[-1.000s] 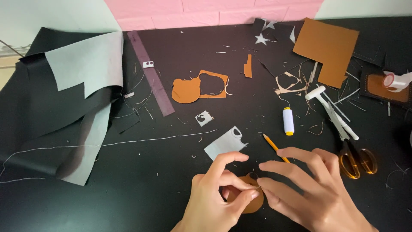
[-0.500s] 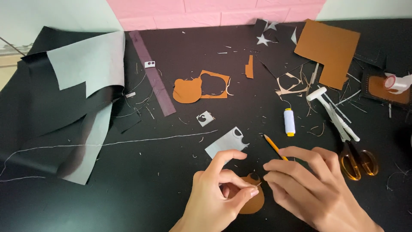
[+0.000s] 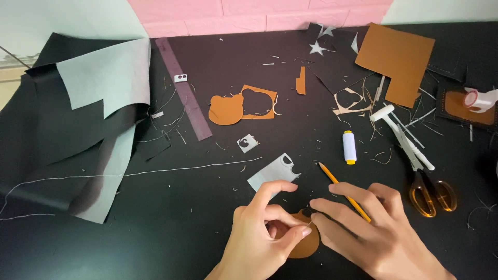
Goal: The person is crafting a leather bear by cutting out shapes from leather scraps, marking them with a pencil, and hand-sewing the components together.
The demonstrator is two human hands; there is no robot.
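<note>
Pinching a small brown leather cut-out (image 3: 303,243) between thumb and forefinger, the left hand (image 3: 262,233) holds it just above the black table (image 3: 155,249) at the near edge. The right hand (image 3: 371,233) meets it from the other side, fingertips closed on the cut-out's upper edge, though whether they also grip a needle or thread is too small to tell. The piece looks thin, light and pliable but firm enough to keep its shape; holding it by the rim, as both hands do, seems the safest grip.

Just beyond the cut-out lies an orange pencil (image 3: 342,189), partly under the right hand, and a grey scrap (image 3: 272,173) sits slightly farther on. To the cut-out's right are orange-handled scissors (image 3: 433,194). Farther back stand a white thread spool (image 3: 349,147) and a white mallet (image 3: 402,135). Well beyond the cut-out, a bear-shaped brown piece (image 3: 225,110) rests beside its cut-out frame (image 3: 258,101), with a large brown sheet (image 3: 397,59) at the far right.
</note>
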